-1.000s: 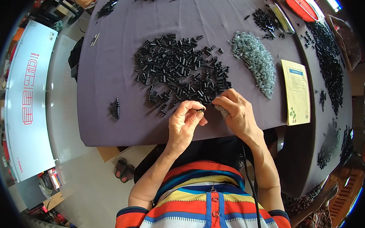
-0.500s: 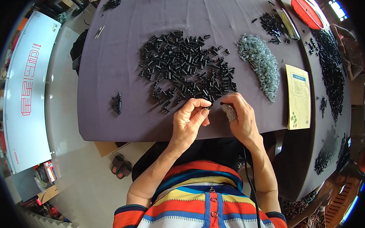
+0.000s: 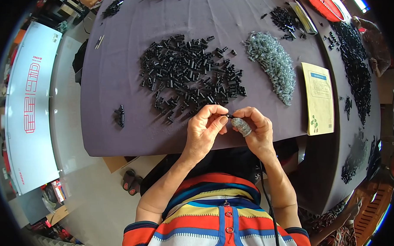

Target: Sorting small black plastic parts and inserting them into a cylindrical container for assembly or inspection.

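**Two hands meet over a small black part at the counter's near edge**

Just above the near edge of the counter (image 3: 113,87), the left hand (image 3: 201,130) has its thumb and forefinger closed on a small black part (image 3: 228,116). The right hand (image 3: 260,131) is likewise pinched shut at the part's right end; whether one piece or two meet there is hidden. A fingertip grip seems right for something so small. One right digit, apparently the thumb, wears a grey finger cover (image 3: 242,127), probably against rubbing.

Toward the near left corner lies a little black cluster (image 3: 120,116), apart from the main heap. That black heap (image 3: 186,73) spreads just beyond the hands, presumably for easy reach. By the right edge lies a yellow booklet (image 3: 320,103) with a blue heading panel and a plant drawing; its finer print is too small to read. Farther in sits a mound of clear pieces (image 3: 271,62), its separate place likely preventing mixing. Outside the left edge, a long white carton (image 3: 41,85) carries large red outlined characters. Near the far right corner lie more black pieces (image 3: 283,21).
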Tool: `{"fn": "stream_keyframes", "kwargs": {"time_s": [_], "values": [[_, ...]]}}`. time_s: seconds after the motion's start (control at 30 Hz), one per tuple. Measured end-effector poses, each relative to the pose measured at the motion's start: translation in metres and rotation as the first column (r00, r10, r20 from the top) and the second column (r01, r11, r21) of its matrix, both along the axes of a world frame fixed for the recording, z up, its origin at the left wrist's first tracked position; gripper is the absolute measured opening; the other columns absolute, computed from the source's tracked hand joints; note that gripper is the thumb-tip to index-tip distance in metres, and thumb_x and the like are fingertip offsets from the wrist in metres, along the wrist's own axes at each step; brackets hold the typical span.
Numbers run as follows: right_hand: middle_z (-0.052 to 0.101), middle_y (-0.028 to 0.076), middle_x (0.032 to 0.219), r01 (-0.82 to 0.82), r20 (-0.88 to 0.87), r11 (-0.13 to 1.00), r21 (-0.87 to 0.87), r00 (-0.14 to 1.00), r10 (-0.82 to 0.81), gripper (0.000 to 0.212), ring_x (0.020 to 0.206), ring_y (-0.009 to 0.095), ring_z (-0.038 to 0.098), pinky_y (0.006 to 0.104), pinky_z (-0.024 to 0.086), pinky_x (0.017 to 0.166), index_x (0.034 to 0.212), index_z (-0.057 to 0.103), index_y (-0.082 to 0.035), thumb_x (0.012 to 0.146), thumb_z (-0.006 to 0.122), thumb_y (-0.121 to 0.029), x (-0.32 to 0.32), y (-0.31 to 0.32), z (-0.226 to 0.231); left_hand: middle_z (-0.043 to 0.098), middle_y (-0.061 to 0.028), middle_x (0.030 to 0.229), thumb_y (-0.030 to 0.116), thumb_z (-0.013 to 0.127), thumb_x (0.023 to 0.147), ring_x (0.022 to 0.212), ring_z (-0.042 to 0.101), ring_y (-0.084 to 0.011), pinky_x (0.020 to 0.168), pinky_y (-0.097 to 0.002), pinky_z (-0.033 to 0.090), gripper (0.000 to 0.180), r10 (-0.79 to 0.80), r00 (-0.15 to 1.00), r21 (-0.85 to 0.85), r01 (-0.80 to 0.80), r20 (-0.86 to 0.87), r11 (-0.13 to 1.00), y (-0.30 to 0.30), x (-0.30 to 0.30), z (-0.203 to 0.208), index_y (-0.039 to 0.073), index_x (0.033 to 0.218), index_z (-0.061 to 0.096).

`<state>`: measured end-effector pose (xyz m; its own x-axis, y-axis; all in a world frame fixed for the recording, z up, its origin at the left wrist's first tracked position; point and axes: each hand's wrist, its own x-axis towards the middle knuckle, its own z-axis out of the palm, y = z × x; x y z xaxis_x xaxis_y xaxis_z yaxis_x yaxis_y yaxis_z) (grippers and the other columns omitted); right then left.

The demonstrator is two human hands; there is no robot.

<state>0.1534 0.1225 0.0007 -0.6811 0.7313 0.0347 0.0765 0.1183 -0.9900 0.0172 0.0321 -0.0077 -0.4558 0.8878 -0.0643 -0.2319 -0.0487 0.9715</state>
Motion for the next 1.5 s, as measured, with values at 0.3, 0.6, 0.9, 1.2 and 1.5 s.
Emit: {"fn": "stream_keyframes", "kwargs": {"time_s": [0.3, 0.6, 0.9, 1.2, 1.5], "values": [[0.065, 0.004, 0.081, 0.015, -0.02, 0.999, -0.048, 1.0, -0.016, 0.017, 0.075, 0.011, 0.063, 0.0243, 0.049, 0.067, 0.096, 0.06, -0.001, 0.081, 0.065, 0.006, 0.0, 0.002, 0.002, 0.061, -0.0014, 0.085, 0.001, 0.061, 0.09, 0.067, 0.056, -0.0073, 0.064, -0.0205, 0.047, 0.02, 0.084, 0.99, 0.011, -0.085, 0.111, 0.996, 0.008, 0.009, 0.003, 0.001, 0.11, 0.06], [0.064, 0.002, 0.084, -0.013, -0.168, 0.975, -0.221, 0.985, -0.025, 0.014, 0.074, 0.006, 0.059, 0.0201, 0.049, 0.068, 0.096, 0.061, 0.001, 0.086, 0.057, 0.009, -0.006, 0.001, 0.005, 0.065, -0.0077, 0.093, 0.003, 0.06, 0.091, 0.072, 0.059, -0.01, 0.066, -0.0224, 0.05, 0.019, 0.04, 0.974, 0.079, -0.059, 0.222, 0.995, 0.012, 0.008, -0.003, 0.002, 0.11, 0.059], [0.067, 0.005, 0.079, 0.034, -0.171, 0.97, -0.24, 0.982, -0.077, 0.011, 0.071, 0.008, 0.061, 0.0211, 0.05, 0.065, 0.093, 0.061, 0.0, 0.088, 0.056, 0.009, -0.003, 0.005, -0.001, 0.065, -0.0115, 0.095, 0.0, 0.06, 0.09, 0.074, 0.057, -0.0124, 0.069, -0.0249, 0.049, 0.016, 0.072, 0.956, 0.154, -0.12, 0.284, 0.981, 0.016, 0.018, -0.007, 0.003, 0.106, 0.059], [0.067, 0.004, 0.076, 0.074, -0.178, 0.944, -0.321, 0.975, -0.136, 0.006, 0.068, 0.007, 0.06, 0.0214, 0.05, 0.062, 0.091, 0.06, 0.001, 0.087, 0.059, 0.005, -0.001, 0.005, -0.002, 0.066, -0.0091, 0.096, -0.002, 0.061, 0.089, 0.075, 0.058, -0.0084, 0.07, -0.0217, 0.05, 0.015, 0.108, 0.981, 0.17, -0.135, 0.161, 0.976, 0.02, 0.022, -0.006, 0.003, 0.102, 0.059], [0.066, 0.005, 0.081, 0.036, -0.134, 0.925, -0.378, 0.987, -0.093, 0.007, 0.071, 0.008, 0.062, 0.0207, 0.05, 0.063, 0.091, 0.06, 0.0, 0.086, 0.064, 0.002, -0.002, 0.009, 0.002, 0.065, -0.0078, 0.09, -0.001, 0.061, 0.09, 0.07, 0.056, -0.0085, 0.066, -0.0217, 0.049, 0.015, 0.101, 0.97, 0.153, -0.137, 0.222, 0.979, 0.022, 0.019, -0.004, 0.002, 0.104, 0.059]]}}
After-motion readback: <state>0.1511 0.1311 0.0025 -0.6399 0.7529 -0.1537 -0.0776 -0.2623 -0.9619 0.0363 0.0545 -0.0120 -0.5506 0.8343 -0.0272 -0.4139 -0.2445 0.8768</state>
